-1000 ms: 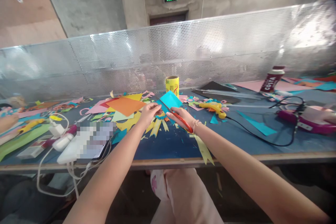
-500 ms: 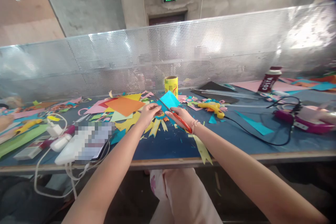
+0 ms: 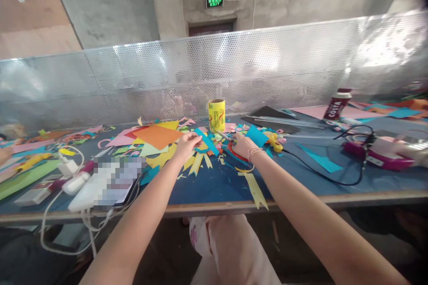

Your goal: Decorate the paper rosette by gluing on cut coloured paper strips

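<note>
My left hand (image 3: 185, 143) pinches a narrow blue paper strip (image 3: 206, 141) over the blue table. My right hand (image 3: 243, 144) grips red-handled scissors (image 3: 234, 149), their blades pointing left toward the strip. A larger blue paper piece (image 3: 257, 135) lies just right of my right hand. Yellow cut paper shapes (image 3: 197, 161) lie below the strip, and an orange sheet (image 3: 159, 135) lies to the left of my left hand.
A yellow tape roll (image 3: 216, 115) stands behind my hands. A yellow glue gun (image 3: 274, 141) with a black cord lies to the right, beyond it a bottle (image 3: 336, 104) and a purple device (image 3: 379, 156). White chargers and cables (image 3: 78, 182) sit left. A perforated metal screen (image 3: 133, 75) backs the table.
The large blue sheet I was cutting has come apart: my left hand now holds a narrow strip and the bigger piece lies right of my right hand. My right hand shifted right and lower.
</note>
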Motion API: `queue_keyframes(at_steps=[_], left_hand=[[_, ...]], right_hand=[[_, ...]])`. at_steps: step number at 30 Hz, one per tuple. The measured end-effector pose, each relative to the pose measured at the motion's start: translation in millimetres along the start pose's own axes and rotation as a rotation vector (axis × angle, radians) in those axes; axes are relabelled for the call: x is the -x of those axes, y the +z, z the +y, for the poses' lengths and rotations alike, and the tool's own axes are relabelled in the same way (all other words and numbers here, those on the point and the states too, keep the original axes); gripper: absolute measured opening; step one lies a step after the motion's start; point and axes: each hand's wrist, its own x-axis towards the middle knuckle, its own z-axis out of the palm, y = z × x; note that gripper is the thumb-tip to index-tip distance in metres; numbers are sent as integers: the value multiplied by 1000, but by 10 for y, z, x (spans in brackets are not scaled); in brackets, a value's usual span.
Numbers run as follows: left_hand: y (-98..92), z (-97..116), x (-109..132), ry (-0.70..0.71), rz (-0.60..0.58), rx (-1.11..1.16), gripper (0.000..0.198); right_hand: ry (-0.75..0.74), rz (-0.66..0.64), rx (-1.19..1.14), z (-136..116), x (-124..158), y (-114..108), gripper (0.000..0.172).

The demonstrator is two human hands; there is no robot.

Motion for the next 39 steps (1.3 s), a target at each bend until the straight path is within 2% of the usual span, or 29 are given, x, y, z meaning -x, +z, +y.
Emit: queue_keyframes(at_steps=[2,5,9,12,15,18,25,29,33,35,38,39], left_hand=[[-6,5,-6,-13,12,8,35],[-2,19,-8,-25,38,14,33],[18,21,-9,-22,46,48,30],[33,10,-4,-44,30,73,30],[51,-6,16,-32,-18,85,30],[78,-29,39,-17,-65,57,32],[153,-72,77,52,-60,6,45],[170,-77,89,50,-128,-54,38],[151,-116,62,26,-141,-121,29],[126,-131,44,46,-95,-130,27],[94,-121,36,39,-16,-124,24],[90,-112,38,34,5,-120,25]], right_hand=[[-12,-27,44,45,-6,31,37],[-46,-35,100,40,15,24,30],[-129,152,112,-56,50,-5,29],[-408,260,-114,-167,77,33,37],[-728,203,-281,-282,123,84,37],[-862,126,-326,-370,179,86,24],[-629,182,-505,-445,245,-20,20],[-505,212,-557,-481,266,-3,13],[-446,158,-566,-488,235,-33,15],[-367,215,-527,-360,169,-137,22],[-25,428,-390,121,43,-376,34],[176,447,-274,343,8,-449,37]])
